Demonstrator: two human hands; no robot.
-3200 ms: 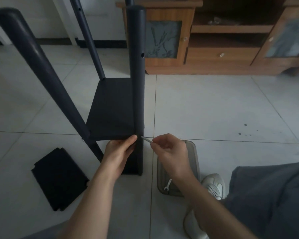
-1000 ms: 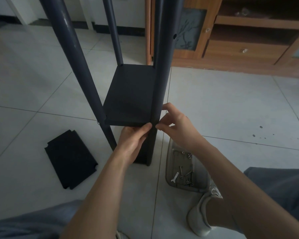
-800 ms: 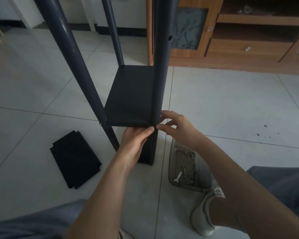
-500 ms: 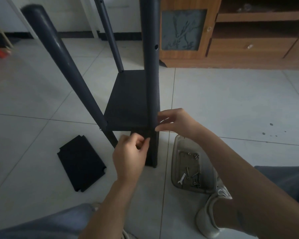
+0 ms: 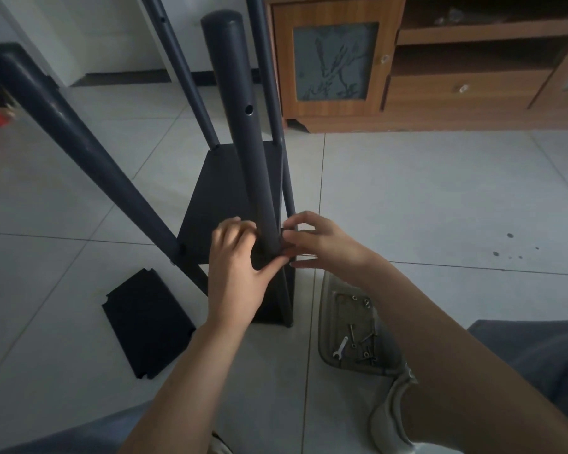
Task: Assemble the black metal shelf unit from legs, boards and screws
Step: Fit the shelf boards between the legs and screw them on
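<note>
Shelf unit point(image 5: 230, 191) stands partly built on the tiled floor point(image 5: 423, 198), in the middle of the view, with one black board point(image 5: 223, 198) fixed low between four dark legs. Near leg point(image 5: 243, 132) rises toward the camera and shows an open screw hole partway up. Left leg point(image 5: 73, 142) leans out to the left; two far legs stand behind the board.

Left hand point(image 5: 236, 273) is at the near leg where it meets the board's near right corner, thumb and fingers curled about the leg from the left. Right hand point(image 5: 322, 244) meets the same joint from the right, fingertips drawn together against the leg. Whether they pinch a screw cannot be told; the joint is hidden by the fingers.

Spare board point(image 5: 148, 322) lies flat on the floor, near left of the unit and apart from it. Tray point(image 5: 328, 329) sits on the floor just right of the unit's foot, holding screws point(image 5: 363, 342) and a small spanner point(image 5: 340, 347). Shoe point(image 5: 391, 417) rests beside the tray's near edge. Wooden cabinet point(image 5: 407, 67) stands at the far right.
</note>
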